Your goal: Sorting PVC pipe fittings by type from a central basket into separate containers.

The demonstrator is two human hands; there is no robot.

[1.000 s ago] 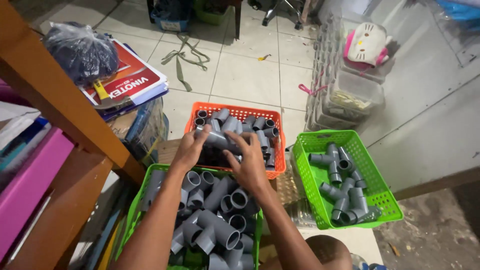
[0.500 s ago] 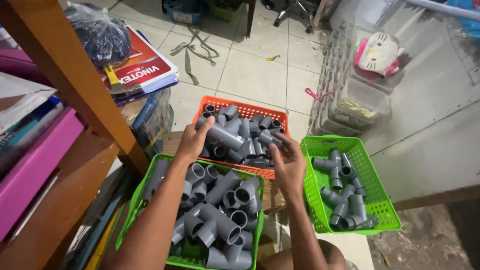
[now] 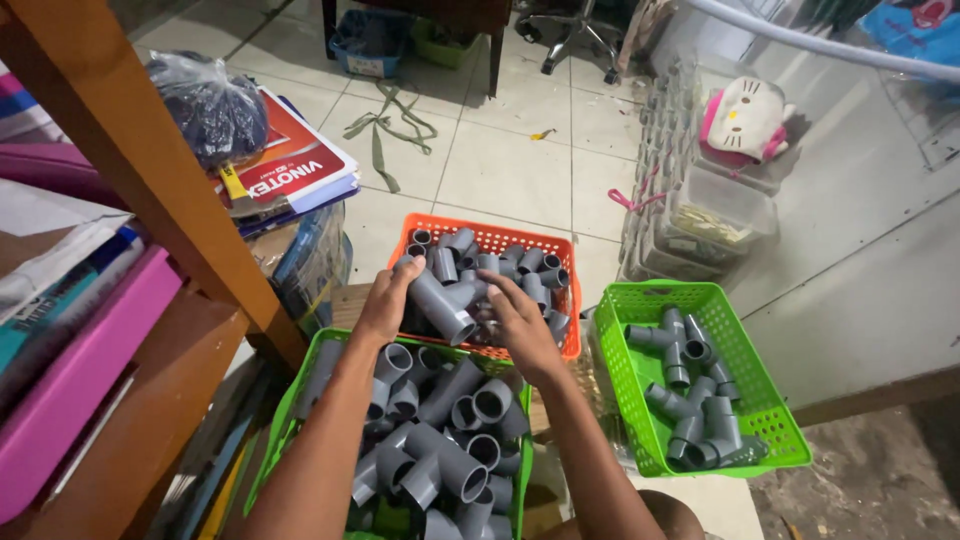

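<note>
My left hand [image 3: 383,303] grips a grey pipe piece [image 3: 438,303], holding it tilted over the orange basket [image 3: 568,300], which is full of short grey pipe fittings. My right hand [image 3: 520,326] reaches in from the right and touches the lower end of that same piece, fingers bent around it. Below both hands, close to me, stands a green basket [image 3: 275,430] heaped with grey tee fittings [image 3: 440,440]. A second green basket [image 3: 625,385] to the right holds several more grey fittings [image 3: 690,390].
A wooden shelf post [image 3: 150,160] slants down the left, with pink folders and papers beside it. A dark bag [image 3: 212,108] lies on stacked booklets. Clear plastic boxes [image 3: 700,200] and a white and pink toy [image 3: 745,118] stand at the back right on the tiled floor.
My right hand has come back from beside the right green basket to the pipe piece over the orange basket. The left hand has kept its hold on the piece.
</note>
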